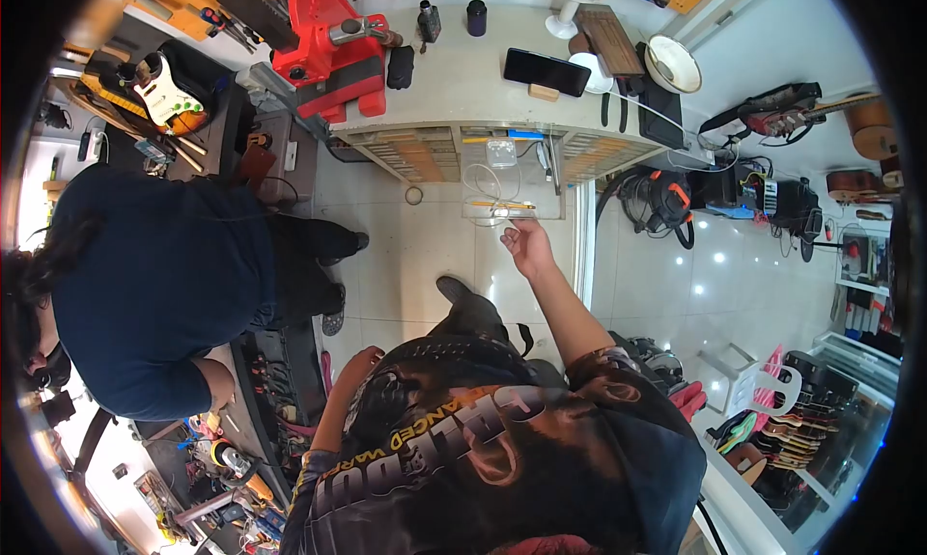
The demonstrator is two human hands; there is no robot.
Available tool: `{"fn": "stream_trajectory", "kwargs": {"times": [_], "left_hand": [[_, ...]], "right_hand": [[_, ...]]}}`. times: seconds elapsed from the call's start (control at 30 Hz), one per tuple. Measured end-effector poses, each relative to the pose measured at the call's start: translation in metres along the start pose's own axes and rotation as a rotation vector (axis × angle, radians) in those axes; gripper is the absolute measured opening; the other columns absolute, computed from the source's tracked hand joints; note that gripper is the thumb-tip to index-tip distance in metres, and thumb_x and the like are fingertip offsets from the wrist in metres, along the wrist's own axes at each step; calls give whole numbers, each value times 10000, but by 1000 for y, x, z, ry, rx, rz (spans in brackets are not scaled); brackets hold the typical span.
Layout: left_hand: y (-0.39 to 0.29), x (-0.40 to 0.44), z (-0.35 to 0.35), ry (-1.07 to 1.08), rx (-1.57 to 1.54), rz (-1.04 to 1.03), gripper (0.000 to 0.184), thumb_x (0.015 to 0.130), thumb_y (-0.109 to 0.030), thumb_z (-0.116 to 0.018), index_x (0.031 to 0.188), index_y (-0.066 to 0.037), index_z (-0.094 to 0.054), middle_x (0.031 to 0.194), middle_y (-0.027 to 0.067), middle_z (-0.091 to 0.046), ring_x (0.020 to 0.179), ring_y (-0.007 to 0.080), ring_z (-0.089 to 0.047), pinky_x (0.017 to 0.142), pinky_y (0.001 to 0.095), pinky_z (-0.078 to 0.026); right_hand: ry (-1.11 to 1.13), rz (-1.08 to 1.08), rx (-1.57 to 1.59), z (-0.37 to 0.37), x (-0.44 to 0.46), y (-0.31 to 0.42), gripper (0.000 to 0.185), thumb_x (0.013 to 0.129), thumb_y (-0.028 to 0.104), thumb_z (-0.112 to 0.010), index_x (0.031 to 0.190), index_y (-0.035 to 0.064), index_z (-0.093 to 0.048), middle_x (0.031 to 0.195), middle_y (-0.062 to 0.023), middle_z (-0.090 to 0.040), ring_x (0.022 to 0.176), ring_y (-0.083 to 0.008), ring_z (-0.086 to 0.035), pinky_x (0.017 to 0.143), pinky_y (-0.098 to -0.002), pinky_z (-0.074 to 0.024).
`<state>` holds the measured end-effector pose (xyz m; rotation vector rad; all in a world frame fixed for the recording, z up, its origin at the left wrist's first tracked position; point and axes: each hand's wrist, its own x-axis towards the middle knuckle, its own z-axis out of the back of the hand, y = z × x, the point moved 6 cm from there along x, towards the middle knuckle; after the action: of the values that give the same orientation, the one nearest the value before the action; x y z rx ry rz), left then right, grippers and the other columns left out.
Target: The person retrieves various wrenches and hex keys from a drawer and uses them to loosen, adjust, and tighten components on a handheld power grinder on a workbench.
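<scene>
My right hand (527,250) is at the front edge of a pulled-out clear drawer (552,208), palm turned up and fingers curled against the edge. Inside the drawer are a yellow pencil-like stick (502,205), a looped pale cable (475,177), a small clear box (501,153) and a blue strip (524,135). My left hand (361,366) hangs low beside my body, its fingers loosely bent and partly hidden against my shirt. Nothing shows in it.
Above the drawer is a white worktop (444,82) with a red press-like tool (323,43), a phone (547,71) and a bowl (673,64). A co-worker in a dark shirt (164,275) bends at the left bench. A black-and-orange vacuum (666,198) stands on the floor at right.
</scene>
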<state>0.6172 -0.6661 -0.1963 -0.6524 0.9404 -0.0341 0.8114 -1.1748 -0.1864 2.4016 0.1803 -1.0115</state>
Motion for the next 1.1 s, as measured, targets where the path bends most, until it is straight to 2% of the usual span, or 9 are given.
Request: {"fn": "stream_trajectory", "kwargs": {"times": [0.13, 0.23, 0.4, 0.57, 0.67, 0.73, 0.9, 1.0, 1.1], "left_hand": [[-11, -9, 5, -31, -105, 32, 418, 1015, -296, -750, 1332, -25, -720, 1204, 205, -808, 1125, 385, -775, 990, 447, -589], [-6, -11, 8, -69, -107, 44, 436, 1017, -326, -753, 1330, -24, -724, 1203, 206, -808, 1142, 390, -771, 1001, 455, -588], [9, -26, 2, -95, -78, 118, 452, 1017, -358, -752, 1332, -35, -730, 1206, 220, -802, 1174, 397, -760, 1015, 470, -585], [23, -38, -6, -75, -97, 169, 464, 998, -388, -766, 1313, -48, -743, 1206, 229, -801, 1178, 404, -760, 1025, 469, -584], [17, -46, -9, -142, -133, 189, 462, 989, -398, -779, 1299, -57, -750, 1200, 224, -805, 1169, 403, -766, 1014, 467, -591], [24, -48, -15, -174, -165, 182, 455, 986, -397, -786, 1293, -63, -754, 1191, 219, -807, 1161, 399, -771, 1005, 468, -596], [42, -45, -30, -198, -189, 153, 395, 1003, -364, -775, 1272, -74, -764, 1145, 203, -817, 1125, 382, -785, 995, 466, -600], [63, -44, -42, -207, -189, 125, 372, 1013, -348, -763, 1266, -75, -766, 1141, 186, -821, 1118, 373, -788, 987, 462, -602], [66, -56, -43, -230, -134, 102, 347, 1019, -321, -752, 1262, -75, -766, 1142, 172, -824, 1116, 362, -791, 972, 460, -605]], "right_hand": [[-77, -108, -273, 7, -5, -1, 193, 1025, 133, -681, 1197, 79, -612, 1120, -56, -725, 912, -224, -692, 833, -414, -612], [-137, 51, -717, 3, -14, 16, 181, 1065, 168, -663, 1193, 46, -623, 1023, -119, -751, 865, -264, -736, 728, -444, -610], [-318, 1002, -1372, -58, -12, 106, 179, 1066, 225, -664, 1119, 53, -663, 1005, -203, -738, 903, -405, -745, 784, -510, -590], [-469, 867, -1867, -83, 33, 162, 222, 1023, 243, -710, 1161, 75, -755, 1069, -190, -787, 1017, -415, -767, 829, -515, -595], [-140, 643, -1917, -104, 21, 129, 223, 1014, 263, -709, 1148, 97, -773, 1114, -200, -795, 1017, -417, -773, 840, -534, -604], [127, 406, -1885, -126, -29, 84, 287, 986, 245, -712, 1229, 91, -708, 1350, -229, -716, 1066, -433, -756, 844, -546, -616], [602, 1217, -2117, -136, -76, 15, 667, 938, 182, -758, 1579, 147, -576, 1701, -185, -454, 1577, -427, -442, 1284, -587, -389], [602, 1234, -2174, -123, -21, 28, 737, 981, 169, -727, 1680, 170, -493, 1771, -156, -375, 1685, -406, -259, 1372, -630, -201], [605, 1262, -2315, -132, 12, 58, 675, 1046, 228, -648, 1694, 156, -474, 1823, -124, -319, 1702, -377, -246, 1383, -608, -187]]}}
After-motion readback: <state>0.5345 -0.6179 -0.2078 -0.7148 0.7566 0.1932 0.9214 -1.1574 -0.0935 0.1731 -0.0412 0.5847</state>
